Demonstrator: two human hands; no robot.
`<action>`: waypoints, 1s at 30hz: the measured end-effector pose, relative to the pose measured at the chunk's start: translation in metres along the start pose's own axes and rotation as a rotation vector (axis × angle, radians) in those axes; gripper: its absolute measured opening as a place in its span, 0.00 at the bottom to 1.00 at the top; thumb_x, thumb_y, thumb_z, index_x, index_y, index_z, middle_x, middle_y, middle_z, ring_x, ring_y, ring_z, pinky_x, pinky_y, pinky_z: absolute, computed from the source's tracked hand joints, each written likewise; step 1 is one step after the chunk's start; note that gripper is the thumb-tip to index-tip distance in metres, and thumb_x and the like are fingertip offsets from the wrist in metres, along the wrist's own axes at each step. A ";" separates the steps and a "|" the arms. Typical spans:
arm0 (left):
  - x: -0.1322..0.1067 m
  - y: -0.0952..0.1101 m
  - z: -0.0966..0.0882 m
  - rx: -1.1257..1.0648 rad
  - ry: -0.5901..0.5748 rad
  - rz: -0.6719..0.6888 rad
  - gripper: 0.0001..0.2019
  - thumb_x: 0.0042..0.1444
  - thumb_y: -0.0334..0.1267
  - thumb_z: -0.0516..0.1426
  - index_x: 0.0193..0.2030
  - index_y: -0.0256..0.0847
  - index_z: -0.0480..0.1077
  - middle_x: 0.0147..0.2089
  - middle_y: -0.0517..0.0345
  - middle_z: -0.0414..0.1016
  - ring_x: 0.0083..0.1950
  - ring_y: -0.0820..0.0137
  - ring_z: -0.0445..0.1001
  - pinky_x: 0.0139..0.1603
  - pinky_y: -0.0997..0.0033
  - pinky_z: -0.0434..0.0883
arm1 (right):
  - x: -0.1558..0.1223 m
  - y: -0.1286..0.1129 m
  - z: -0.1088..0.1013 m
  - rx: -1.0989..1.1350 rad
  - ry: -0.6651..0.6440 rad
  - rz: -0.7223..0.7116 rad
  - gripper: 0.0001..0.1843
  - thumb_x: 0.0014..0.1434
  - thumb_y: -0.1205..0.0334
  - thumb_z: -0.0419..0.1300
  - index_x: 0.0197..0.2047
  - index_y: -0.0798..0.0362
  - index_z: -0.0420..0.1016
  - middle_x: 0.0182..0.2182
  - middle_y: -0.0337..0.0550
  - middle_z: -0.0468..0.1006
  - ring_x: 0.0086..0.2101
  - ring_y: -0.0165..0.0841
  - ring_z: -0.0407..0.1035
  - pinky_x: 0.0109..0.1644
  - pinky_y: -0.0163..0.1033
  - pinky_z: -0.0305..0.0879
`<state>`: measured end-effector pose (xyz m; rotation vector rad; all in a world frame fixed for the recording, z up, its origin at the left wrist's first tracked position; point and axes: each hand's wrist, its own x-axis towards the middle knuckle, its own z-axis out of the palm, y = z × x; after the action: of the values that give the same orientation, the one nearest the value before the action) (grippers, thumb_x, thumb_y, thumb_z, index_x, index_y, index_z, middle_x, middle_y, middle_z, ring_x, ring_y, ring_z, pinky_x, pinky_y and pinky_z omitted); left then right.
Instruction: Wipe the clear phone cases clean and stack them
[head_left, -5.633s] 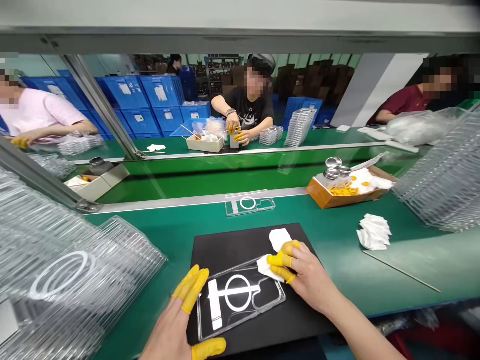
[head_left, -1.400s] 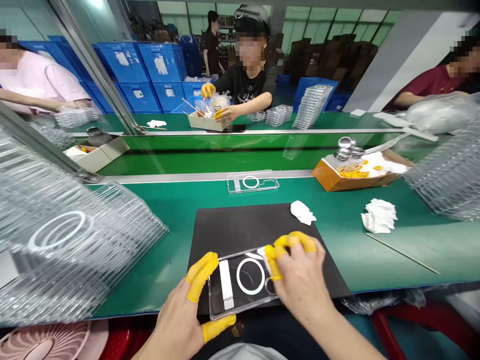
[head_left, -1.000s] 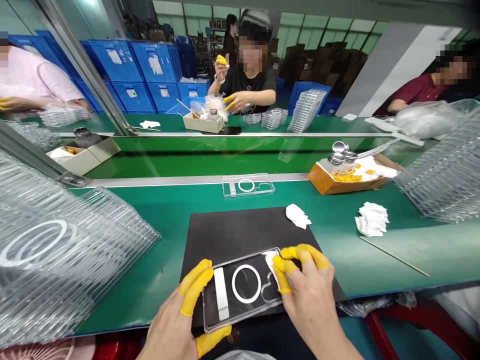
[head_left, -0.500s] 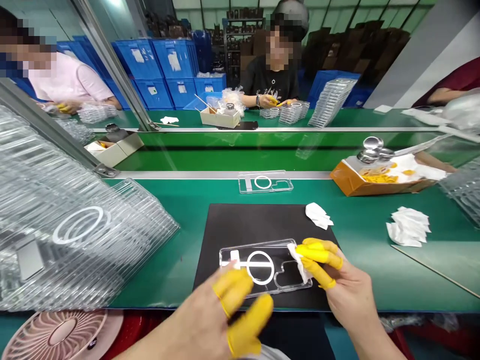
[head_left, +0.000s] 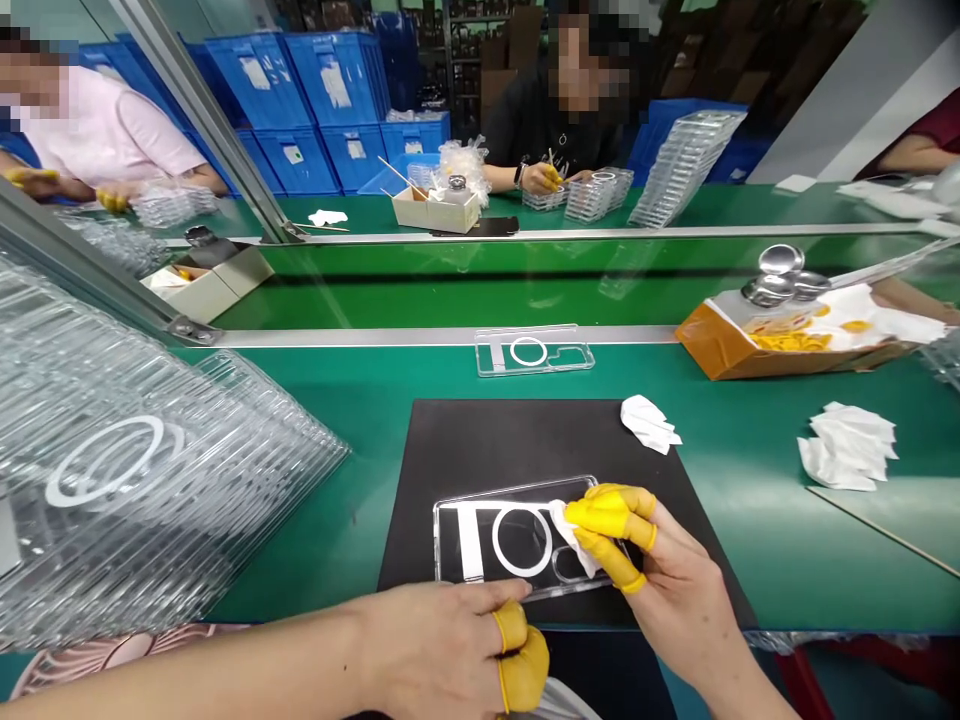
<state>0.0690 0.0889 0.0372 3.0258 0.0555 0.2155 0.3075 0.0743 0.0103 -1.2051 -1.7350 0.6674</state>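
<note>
A clear phone case (head_left: pixel 499 535) with a white ring and white bar lies on a black mat (head_left: pixel 517 445) at the near table edge. My right hand (head_left: pixel 652 580), with yellow finger cots, pinches a small white wipe (head_left: pixel 570 522) and presses it on the case's right end. My left hand (head_left: pixel 457 660) comes in from the left, fingers curled, its yellow-capped tips at the case's near edge. A crumpled white wipe (head_left: pixel 649 423) rests on the mat's far right corner.
Another clear case (head_left: pixel 534 352) lies by the conveyor rail. A big stack of clear cases (head_left: pixel 127 470) fills the left. An orange box (head_left: pixel 757 340) with metal caps and a heap of wipes (head_left: pixel 851 445) sit right. Other people work across the belt.
My left hand let go of the case's left end and swung across to its near edge. The case dropped flat on the mat, and my right hand kept the wipe on it.
</note>
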 end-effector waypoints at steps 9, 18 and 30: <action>-0.004 -0.003 0.005 0.040 -0.056 0.051 0.11 0.63 0.35 0.55 0.33 0.49 0.77 0.45 0.66 0.78 0.43 0.69 0.74 0.72 0.58 0.57 | -0.001 0.002 0.001 0.004 -0.024 0.023 0.17 0.61 0.71 0.61 0.50 0.42 0.74 0.46 0.40 0.71 0.49 0.33 0.68 0.52 0.36 0.68; -0.001 -0.008 0.008 0.055 -0.011 0.103 0.03 0.55 0.39 0.63 0.31 0.47 0.76 0.44 0.65 0.78 0.41 0.71 0.73 0.69 0.61 0.63 | 0.002 -0.001 -0.001 0.025 -0.033 0.041 0.19 0.61 0.70 0.61 0.52 0.38 0.73 0.48 0.38 0.71 0.48 0.30 0.69 0.51 0.32 0.67; -0.003 -0.009 0.011 0.034 0.053 0.093 0.02 0.52 0.35 0.61 0.30 0.46 0.75 0.43 0.63 0.77 0.40 0.71 0.70 0.67 0.62 0.64 | 0.001 -0.001 0.002 0.080 -0.034 0.037 0.20 0.61 0.72 0.61 0.52 0.40 0.73 0.46 0.39 0.71 0.49 0.33 0.68 0.52 0.35 0.68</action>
<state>0.0671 0.0967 0.0248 3.0590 -0.0786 0.3064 0.3057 0.0752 0.0106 -1.1794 -1.7016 0.7764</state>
